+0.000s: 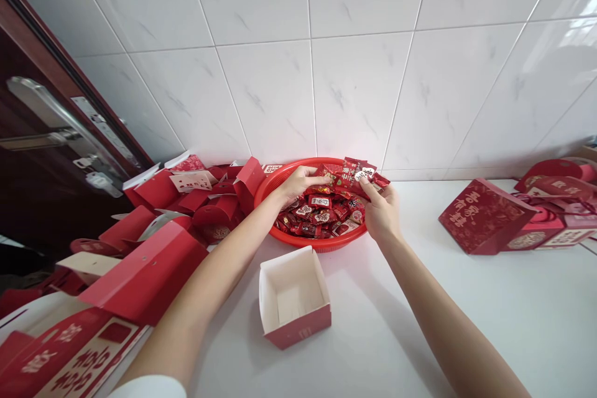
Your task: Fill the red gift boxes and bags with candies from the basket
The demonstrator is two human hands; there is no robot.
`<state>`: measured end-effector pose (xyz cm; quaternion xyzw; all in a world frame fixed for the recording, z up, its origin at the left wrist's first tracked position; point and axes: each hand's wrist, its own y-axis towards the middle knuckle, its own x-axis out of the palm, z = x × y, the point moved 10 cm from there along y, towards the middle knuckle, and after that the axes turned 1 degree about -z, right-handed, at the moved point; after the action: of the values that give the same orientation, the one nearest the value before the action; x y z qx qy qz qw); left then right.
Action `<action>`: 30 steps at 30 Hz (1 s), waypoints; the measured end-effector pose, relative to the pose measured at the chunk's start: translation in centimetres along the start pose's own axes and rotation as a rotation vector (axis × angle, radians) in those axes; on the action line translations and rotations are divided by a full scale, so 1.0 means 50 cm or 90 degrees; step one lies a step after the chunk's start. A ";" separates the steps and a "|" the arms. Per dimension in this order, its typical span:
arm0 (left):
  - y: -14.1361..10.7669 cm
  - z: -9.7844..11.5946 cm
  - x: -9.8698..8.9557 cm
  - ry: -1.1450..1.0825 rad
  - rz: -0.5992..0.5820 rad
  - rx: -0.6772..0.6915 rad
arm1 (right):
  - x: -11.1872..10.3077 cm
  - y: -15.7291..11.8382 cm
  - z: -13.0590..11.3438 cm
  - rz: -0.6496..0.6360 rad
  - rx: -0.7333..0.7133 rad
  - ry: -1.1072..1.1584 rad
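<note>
A red plastic basket full of small candies in red wrappers stands against the tiled wall. Over its right side, my right hand pinches several wrapped candies between thumb and fingers. My left hand reaches over the basket's left side, its fingertips closed at a red wrapped candy beside the ones on the right. In front of the basket, an open red box with a pale, bare inside sits on the white table.
Many red gift boxes are heaped along the left, close to my left forearm. More red boxes stand at the right by the wall. A dark door with a metal handle is at far left.
</note>
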<state>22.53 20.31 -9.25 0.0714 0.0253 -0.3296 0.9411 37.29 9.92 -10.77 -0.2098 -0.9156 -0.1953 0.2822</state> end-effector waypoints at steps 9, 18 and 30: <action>-0.007 0.018 0.014 -0.066 -0.028 0.012 | 0.019 0.003 -0.001 -0.057 0.035 0.021; -0.039 0.046 0.019 -0.032 -0.003 0.049 | 0.033 -0.004 0.013 -0.121 0.095 0.008; -0.171 0.067 0.018 -0.039 0.037 0.004 | 0.107 -0.065 -0.014 -0.278 0.177 -0.061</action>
<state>17.88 12.63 -7.01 0.0650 -0.0066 -0.3041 0.9504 31.94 8.32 -7.79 0.0244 -0.9695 -0.1140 0.2156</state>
